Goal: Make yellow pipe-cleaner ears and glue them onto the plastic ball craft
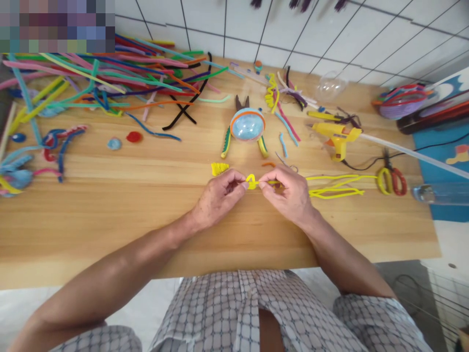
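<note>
No lettering, label, brand, number or sign can be read here

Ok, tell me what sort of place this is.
Probably a craft workspace, at home or in a small workshop, judging by the heap of coloured pipe cleaners, the yellow glue gun and the scissors on the wooden table.
</note>
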The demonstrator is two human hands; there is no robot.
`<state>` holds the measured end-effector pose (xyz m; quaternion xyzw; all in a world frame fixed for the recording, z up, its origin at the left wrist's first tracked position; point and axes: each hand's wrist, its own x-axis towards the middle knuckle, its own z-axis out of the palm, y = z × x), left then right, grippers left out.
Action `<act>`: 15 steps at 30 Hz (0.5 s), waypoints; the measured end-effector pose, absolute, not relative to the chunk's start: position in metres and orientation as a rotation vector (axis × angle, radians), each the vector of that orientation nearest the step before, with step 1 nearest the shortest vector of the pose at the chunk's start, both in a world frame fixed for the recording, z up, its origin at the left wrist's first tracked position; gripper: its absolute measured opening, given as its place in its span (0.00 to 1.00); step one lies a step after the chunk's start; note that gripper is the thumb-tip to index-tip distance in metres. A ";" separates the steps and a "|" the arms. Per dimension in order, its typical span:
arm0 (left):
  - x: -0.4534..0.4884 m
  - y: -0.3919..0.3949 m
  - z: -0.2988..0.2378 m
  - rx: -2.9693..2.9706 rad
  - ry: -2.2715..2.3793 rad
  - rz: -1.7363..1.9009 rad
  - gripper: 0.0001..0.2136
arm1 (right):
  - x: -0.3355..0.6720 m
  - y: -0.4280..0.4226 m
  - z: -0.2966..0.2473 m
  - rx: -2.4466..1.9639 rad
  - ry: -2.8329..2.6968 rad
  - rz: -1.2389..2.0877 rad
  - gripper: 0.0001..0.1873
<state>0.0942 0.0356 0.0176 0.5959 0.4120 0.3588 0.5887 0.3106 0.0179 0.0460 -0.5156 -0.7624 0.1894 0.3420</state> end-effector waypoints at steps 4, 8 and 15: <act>0.094 0.036 0.017 1.407 0.955 0.837 0.10 | 0.311 0.018 0.045 -1.323 -1.982 0.482 0.08; 0.094 0.035 0.015 1.436 0.953 0.839 0.09 | 0.311 0.018 0.044 -1.314 -1.986 0.477 0.08; 0.092 0.036 0.015 1.500 0.934 0.841 0.07 | 0.310 0.019 0.047 -1.272 -1.992 0.502 0.08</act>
